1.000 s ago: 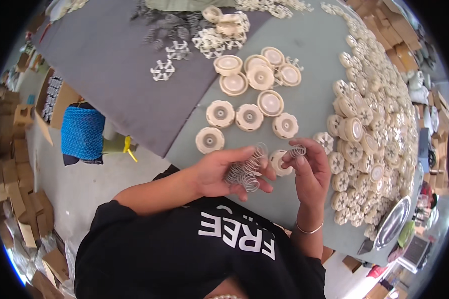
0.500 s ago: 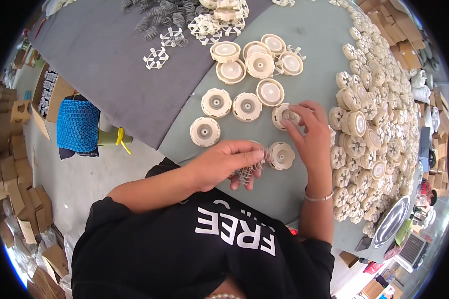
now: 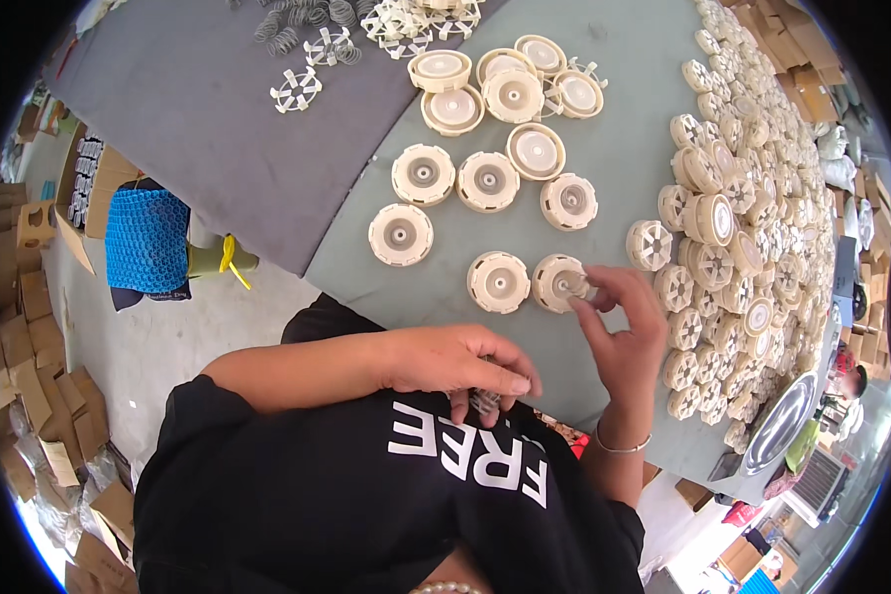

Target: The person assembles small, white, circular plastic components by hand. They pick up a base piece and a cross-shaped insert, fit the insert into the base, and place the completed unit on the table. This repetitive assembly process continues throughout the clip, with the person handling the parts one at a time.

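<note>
My right hand (image 3: 624, 327) pinches a small coil spring (image 3: 581, 286) at the right side of a round cream plastic cap (image 3: 549, 281). My left hand (image 3: 455, 364) is closed around several metal coil springs (image 3: 484, 400), close to my shirt; the fingers partly cover them. A second cap (image 3: 497, 282) lies just left of the one at my right fingertips. Farther back, more caps (image 3: 488, 182) sit face up in loose rows, each with a round recess and a small centre post.
A large mass of cream slotted wheel-like parts (image 3: 733, 267) covers the table's right side. On the grey cloth (image 3: 228, 119) lie loose springs (image 3: 283, 40) and spoked rings (image 3: 296, 90). A blue-covered seat (image 3: 147, 243) stands at left, near cardboard boxes (image 3: 45, 371).
My right hand has moved nearer, from a cap farther back to the front right one. My left hand has drawn back toward my body with its springs, uncovering the front left cap.
</note>
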Demonstrator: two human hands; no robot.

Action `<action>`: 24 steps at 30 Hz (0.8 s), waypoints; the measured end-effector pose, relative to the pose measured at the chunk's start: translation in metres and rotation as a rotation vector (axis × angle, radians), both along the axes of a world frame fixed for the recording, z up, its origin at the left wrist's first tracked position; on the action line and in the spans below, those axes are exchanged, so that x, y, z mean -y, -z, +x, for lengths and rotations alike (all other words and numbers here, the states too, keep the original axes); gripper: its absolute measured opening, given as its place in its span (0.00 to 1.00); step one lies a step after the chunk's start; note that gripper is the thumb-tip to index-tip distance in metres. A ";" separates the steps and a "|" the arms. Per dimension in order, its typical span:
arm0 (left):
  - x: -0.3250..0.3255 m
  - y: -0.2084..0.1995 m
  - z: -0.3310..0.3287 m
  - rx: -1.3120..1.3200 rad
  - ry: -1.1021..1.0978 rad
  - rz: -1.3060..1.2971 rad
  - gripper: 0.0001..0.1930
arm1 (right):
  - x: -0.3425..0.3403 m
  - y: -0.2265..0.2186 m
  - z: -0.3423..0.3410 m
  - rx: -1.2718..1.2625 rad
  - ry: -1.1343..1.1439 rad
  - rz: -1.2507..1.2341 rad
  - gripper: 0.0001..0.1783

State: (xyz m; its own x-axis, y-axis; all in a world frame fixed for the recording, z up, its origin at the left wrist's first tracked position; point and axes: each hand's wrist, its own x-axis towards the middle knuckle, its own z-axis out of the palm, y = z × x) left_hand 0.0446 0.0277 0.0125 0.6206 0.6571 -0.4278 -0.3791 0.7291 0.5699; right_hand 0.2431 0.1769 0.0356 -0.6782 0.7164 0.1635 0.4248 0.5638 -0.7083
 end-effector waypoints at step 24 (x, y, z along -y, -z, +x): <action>0.026 -0.013 -0.049 -0.185 -0.473 0.108 0.22 | 0.028 0.009 -0.029 -0.125 -0.226 -0.072 0.14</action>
State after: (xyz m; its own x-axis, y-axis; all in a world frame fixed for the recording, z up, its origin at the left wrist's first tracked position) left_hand -0.0040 0.0019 0.0256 0.1649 0.8940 -0.4167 -0.5387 0.4355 0.7212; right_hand 0.2146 0.1491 0.0263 -0.8003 0.5617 0.2099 0.2003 0.5803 -0.7893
